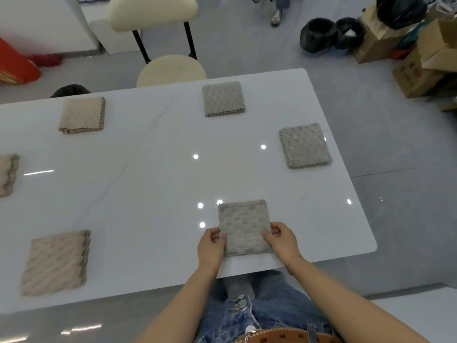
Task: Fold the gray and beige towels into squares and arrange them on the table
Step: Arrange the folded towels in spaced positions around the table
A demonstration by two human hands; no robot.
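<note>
Placing the last gray square at the near edge of the glossy white marble-look table (158, 184).

The left hand (210, 246) and the right hand (282, 240) each pinch a side of the folded gray textured towel (243, 227), which lies flat near the table's front edge. Two more gray folded towels (223, 99) sit toward the far right, and three beige folded towels (82, 115) lie along the left. To finish well, the person should probably square its edges with the others, press the layers flat, then let go of both sides together so nothing shifts.
</note>
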